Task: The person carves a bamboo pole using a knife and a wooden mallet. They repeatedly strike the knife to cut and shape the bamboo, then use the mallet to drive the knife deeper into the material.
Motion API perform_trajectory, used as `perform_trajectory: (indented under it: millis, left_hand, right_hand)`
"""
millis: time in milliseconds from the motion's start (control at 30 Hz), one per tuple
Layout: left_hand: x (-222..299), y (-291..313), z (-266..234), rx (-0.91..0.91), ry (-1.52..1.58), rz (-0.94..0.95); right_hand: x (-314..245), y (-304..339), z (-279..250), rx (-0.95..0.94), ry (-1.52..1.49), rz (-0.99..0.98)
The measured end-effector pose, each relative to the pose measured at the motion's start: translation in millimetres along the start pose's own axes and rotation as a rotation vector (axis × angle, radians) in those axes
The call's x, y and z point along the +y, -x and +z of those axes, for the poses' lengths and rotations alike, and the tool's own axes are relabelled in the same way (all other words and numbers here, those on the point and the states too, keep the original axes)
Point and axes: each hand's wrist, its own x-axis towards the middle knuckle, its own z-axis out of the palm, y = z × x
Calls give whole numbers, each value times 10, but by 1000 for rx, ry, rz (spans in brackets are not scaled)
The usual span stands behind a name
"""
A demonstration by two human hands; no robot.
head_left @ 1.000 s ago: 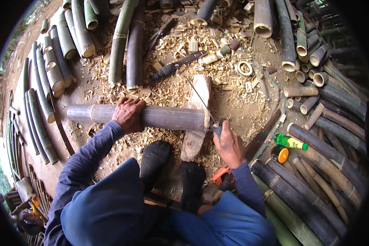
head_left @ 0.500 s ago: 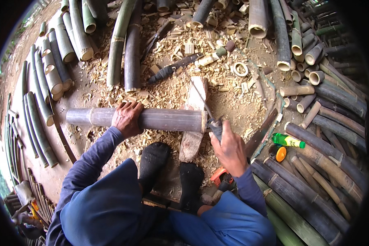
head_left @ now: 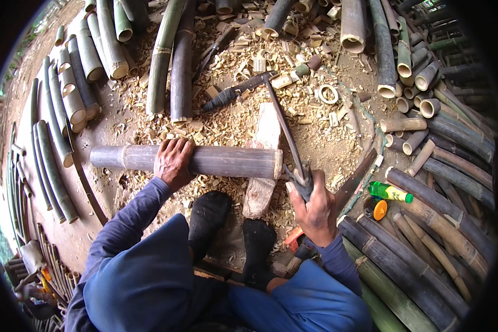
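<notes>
A dark bamboo pole (head_left: 232, 161) lies crosswise in front of my feet, its right end resting over a pale wooden block (head_left: 266, 128). My left hand (head_left: 174, 164) is closed over the pole left of its middle. In my right hand (head_left: 317, 205) is the dark wrapped handle of a machete (head_left: 285, 128), just beyond the pole's right end. The narrow blade points up and to the left, apart from the pole's end. Another blade tool with a dark wrapped handle (head_left: 222, 98) lies on the chips beyond the pole.
Wood chips (head_left: 243, 126) cover the ground around the block. Bamboo poles (head_left: 420, 276) are stacked at right, with more (head_left: 52, 160) at left and far side. A green bottle (head_left: 390, 191) and an orange round thing (head_left: 380, 209) lie at right. My feet (head_left: 209, 218) stand close by.
My right hand has moved slightly right and toward me, and the machete blade has swung away from the pole's right end. My left hand still holds the pole in nearly the same place.
</notes>
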Motion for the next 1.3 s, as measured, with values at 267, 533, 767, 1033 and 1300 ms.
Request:
perform_trajectory:
  millis: [267,533,767,1033,1300]
  left_hand:
    - [-19,-8,64,28,-6,21]
    - [28,3,53,34,-3,37]
    - [2,98,140,147,-70,20]
    - [-54,220,313,225,-187,20]
    - [46,184,298,194,-133,-11]
  right_hand:
    - [135,-109,78,-206,172,191]
    - [607,0,239,-271,336,251]
    - [-108,-91,-93,23,48,-108]
    - [200,-104,-45,-397,278,307]
    - [713,99,372,-161,386,99]
